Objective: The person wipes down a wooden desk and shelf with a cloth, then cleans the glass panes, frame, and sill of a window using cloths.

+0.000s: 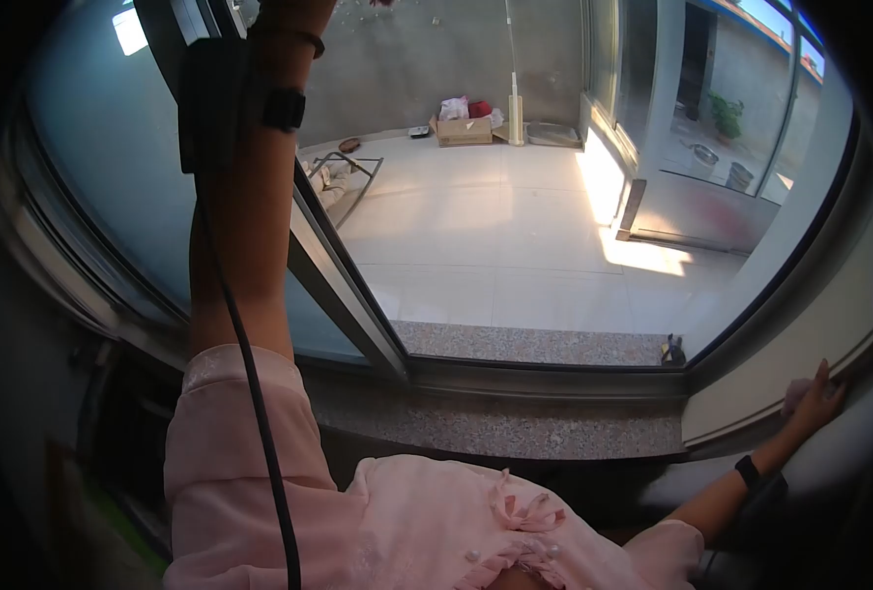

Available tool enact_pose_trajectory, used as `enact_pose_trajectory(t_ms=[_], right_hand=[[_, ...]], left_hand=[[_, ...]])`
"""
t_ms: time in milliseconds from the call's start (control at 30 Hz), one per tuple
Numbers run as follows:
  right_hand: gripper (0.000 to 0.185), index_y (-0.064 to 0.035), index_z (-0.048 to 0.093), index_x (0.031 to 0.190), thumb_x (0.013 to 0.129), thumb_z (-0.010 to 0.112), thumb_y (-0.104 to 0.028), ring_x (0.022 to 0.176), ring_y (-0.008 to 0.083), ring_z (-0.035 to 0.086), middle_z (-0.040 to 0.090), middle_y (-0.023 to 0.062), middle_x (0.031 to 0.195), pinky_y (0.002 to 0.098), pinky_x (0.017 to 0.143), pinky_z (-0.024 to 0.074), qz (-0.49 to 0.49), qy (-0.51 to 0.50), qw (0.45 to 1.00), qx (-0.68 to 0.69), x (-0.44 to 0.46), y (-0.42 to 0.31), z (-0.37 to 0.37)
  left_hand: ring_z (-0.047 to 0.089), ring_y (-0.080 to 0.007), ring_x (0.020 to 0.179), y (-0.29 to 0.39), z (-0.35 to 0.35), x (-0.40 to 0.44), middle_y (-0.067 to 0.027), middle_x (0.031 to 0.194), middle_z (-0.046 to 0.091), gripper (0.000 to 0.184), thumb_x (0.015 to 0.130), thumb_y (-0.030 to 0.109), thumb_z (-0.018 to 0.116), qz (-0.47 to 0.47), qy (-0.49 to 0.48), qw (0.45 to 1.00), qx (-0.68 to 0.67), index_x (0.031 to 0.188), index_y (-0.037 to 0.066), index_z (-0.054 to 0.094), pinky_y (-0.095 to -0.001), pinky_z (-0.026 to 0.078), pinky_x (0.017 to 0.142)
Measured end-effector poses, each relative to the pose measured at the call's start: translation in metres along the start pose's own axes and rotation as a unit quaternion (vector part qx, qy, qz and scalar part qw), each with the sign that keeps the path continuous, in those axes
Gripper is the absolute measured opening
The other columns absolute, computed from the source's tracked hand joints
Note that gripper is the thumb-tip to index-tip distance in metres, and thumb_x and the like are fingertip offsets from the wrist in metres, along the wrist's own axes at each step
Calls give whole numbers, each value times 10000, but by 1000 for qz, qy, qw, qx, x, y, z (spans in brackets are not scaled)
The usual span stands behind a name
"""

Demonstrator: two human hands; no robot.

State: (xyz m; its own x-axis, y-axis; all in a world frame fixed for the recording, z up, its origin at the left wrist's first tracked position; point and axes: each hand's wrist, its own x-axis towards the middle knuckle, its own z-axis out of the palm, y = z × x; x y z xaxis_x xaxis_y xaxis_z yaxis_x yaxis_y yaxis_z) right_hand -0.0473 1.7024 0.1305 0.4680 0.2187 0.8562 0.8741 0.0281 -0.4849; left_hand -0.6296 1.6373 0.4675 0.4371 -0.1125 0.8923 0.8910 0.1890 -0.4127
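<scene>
The fingers of the right hand (822, 403) are slightly apart, with a small pink cloth (798, 392) just beside them, against the pale panel (751, 393) beyond the window's lower right corner. This part is dim and bent by the lens, so it may be something other than cloth, and I cannot tell whether the hand grips it. A dark band (746, 471) circles that wrist.

The left hand (297, 8) is mostly cut off by the top edge; its fingers cannot be judged. Its arm, wearing a watch (284, 108) and a bracelet (306, 41), stretches up in front of the window's left side. A black cable (250, 374) runs down over the pink sleeve (245, 442).

A speckled stone sill (525, 344) lies along the floor's near edge. Outside, a cardboard box (464, 133) stands at the far edge of the tiled floor (476, 216). Through a doorway at right is a green plant (725, 114).
</scene>
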Motion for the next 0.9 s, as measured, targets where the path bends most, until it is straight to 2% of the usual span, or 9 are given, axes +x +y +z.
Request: enact_pose_trajectory(t_ms=[67,233,333,433,500,567,767,833,900], right_hand=[[582,12,461,1116,730,595,-403,979,284,489,495,197,1074,321,839,381,-5,31,999,-35,-5,-12,-6],[392,3,472,1096,808,536,-253,914,206,498,507,149,1019,304,787,401,27,-52,988,142,-68,-101,-35],[408,-2,425,1133,854,444,-300,749,95,460,502,46,865,202,650,389,178,-345,787,479,-130,-178,-67],[741,22,321,1221,770,395,-562,651,96,508,558,78,705,192,628,399,221,-661,498,516,-198,-253,-107],[818,25,147,1284,773,350,-580,751,138,537,557,132,910,226,709,400,182,-718,462,488,-255,-287,-120],[799,32,127,1284,793,319,-569,924,181,510,220,158,1295,278,822,379,201,-624,493,573,-317,-317,-114],[484,30,373,1159,880,334,-364,978,187,478,448,122,1118,256,824,390,439,-487,296,695,-307,-412,-137],[364,23,446,1077,889,335,-268,961,173,489,510,107,1016,260,818,405,138,-467,700,523,-297,-437,-156],[348,13,385,1128,877,365,-227,936,186,501,499,105,1030,307,817,419,515,-438,408,614,-295,-463,-159]], left_hand=[[475,-330,926,21,3,-66,-156,994,502,264,760,183,503,93,138,980,108,967,20,525,-390,393,779],[422,-258,958,115,-77,-261,-62,1040,434,470,716,503,522,-8,-257,957,-131,1027,152,487,-452,315,824],[436,-214,951,144,-121,-364,-48,967,480,218,721,242,551,22,-354,904,-238,912,138,558,-367,334,832],[545,-208,729,152,-148,-367,-69,841,538,140,717,-4,470,-364,-499,541,-570,793,26,583,-323,447,663],[559,-243,614,160,-162,-370,-107,813,549,196,679,-76,411,-482,-416,488,-597,788,-15,562,-312,465,572],[566,-237,756,150,-189,-332,-127,896,555,221,703,-53,410,-480,-398,480,-617,862,-12,557,-307,456,679],[363,-286,1122,96,-257,-292,-175,1256,289,414,749,121,537,-317,-321,683,-575,1138,36,425,-349,296,918],[316,-309,1161,91,-268,-304,-185,1317,193,487,732,133,574,-328,-320,677,-575,1172,38,389,-368,285,929],[344,-290,1142,83,-267,-322,-178,1309,223,452,706,49,568,-497,-266,466,-682,1133,23,420,-362,327,902]])
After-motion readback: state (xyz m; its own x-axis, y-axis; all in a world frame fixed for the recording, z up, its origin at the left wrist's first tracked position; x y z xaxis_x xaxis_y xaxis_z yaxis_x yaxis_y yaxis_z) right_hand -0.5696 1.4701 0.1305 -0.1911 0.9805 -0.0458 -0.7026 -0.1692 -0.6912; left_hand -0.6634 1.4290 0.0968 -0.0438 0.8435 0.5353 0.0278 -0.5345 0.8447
